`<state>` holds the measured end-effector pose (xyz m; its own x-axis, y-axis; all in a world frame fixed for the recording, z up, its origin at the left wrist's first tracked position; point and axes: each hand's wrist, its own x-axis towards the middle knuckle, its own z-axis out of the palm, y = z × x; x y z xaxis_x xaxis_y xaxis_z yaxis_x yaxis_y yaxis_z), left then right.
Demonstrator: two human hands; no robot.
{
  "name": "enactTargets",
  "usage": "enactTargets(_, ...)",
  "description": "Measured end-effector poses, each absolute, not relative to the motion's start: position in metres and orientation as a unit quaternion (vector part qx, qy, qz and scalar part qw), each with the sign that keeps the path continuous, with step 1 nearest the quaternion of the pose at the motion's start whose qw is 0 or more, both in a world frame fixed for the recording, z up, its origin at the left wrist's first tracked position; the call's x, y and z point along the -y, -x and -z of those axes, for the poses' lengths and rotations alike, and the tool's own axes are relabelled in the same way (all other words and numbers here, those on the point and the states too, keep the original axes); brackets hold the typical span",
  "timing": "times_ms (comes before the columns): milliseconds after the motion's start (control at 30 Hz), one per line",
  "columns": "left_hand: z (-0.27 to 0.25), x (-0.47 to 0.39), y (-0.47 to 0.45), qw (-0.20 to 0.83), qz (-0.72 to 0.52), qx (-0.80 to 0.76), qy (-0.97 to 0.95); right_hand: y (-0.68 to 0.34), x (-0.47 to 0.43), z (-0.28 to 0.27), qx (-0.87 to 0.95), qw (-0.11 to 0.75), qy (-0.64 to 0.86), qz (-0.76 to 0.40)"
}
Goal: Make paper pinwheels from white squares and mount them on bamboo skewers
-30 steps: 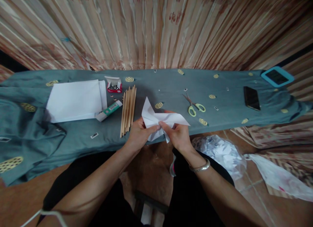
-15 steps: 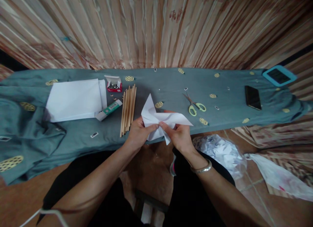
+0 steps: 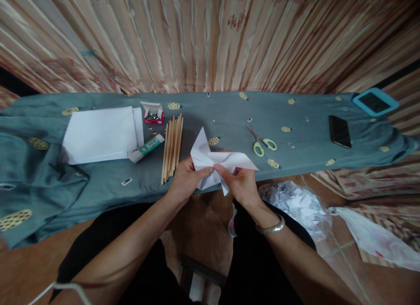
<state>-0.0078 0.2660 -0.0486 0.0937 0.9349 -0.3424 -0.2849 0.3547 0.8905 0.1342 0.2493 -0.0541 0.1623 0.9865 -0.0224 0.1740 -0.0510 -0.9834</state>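
Note:
A white paper pinwheel (image 3: 204, 153) with folded, pointed blades is held over the table's front edge. My left hand (image 3: 187, 177) grips its left side, the thumb pressed near the centre. From the right, my right hand (image 3: 241, 182) pinches it, with its thumb on the middle beside the left thumb. The fingers beneath the paper are mostly hidden. Just left of my left hand lies a bundle of thin wooden sticks (image 3: 172, 145). Scissors (image 3: 259, 142) with light green handles rest beyond my right hand, blades slightly apart.
At left are a stack of white paper (image 3: 100, 134), an open red box (image 3: 153, 114) of small metal pieces and a green-and-white box (image 3: 149, 147). A phone (image 3: 340, 131) and a blue-framed tablet (image 3: 376, 102) lie right. A clear bag of paper scraps (image 3: 300, 208) sits on the floor.
Almost nothing differs. The pinwheel's upper blade has shifted very slightly to the right and down, while both hands keep their grip on the paper.

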Motion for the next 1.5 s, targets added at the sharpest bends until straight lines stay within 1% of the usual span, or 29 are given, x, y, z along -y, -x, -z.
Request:
enactTargets(100, 0.047, -0.266, 0.008, 0.678, -0.453, -0.472, -0.335, -0.132, -0.25, 0.049, 0.469, 0.506, 0.578, -0.436)
enactTargets(200, 0.047, -0.267, 0.008, 0.671, -0.455, -0.476, -0.341, -0.131, -0.25, 0.048, 0.45, 0.513, 0.575, -0.452)
enactTargets(333, 0.049, -0.268, 0.008, 0.663, -0.461, -0.483, -0.34, -0.132, -0.248, 0.05, 0.464, 0.509, 0.571, -0.448)
enactTargets(567, 0.051, -0.267, 0.008, 0.651, -0.455, -0.506, -0.335, -0.136, -0.249, 0.06, 0.521, 0.464, 0.58, -0.421)
enactTargets(867, 0.054, -0.27, 0.005, 0.655, -0.48, -0.479, -0.333, -0.137, -0.247, 0.042, 0.486, 0.473, 0.57, -0.464)
enactTargets(1033, 0.052, -0.271, 0.006, 0.673, -0.482, -0.471, -0.305, -0.142, -0.25, 0.047, 0.478, 0.468, 0.561, -0.487)
enactTargets(1167, 0.055, -0.273, 0.006, 0.664, -0.484, -0.474, -0.316, -0.144, -0.252, 0.05, 0.453, 0.486, 0.559, -0.496)
enactTargets(1500, 0.054, -0.271, 0.006, 0.654, -0.482, -0.483, -0.326, -0.142, -0.252, 0.046, 0.437, 0.481, 0.573, -0.5)
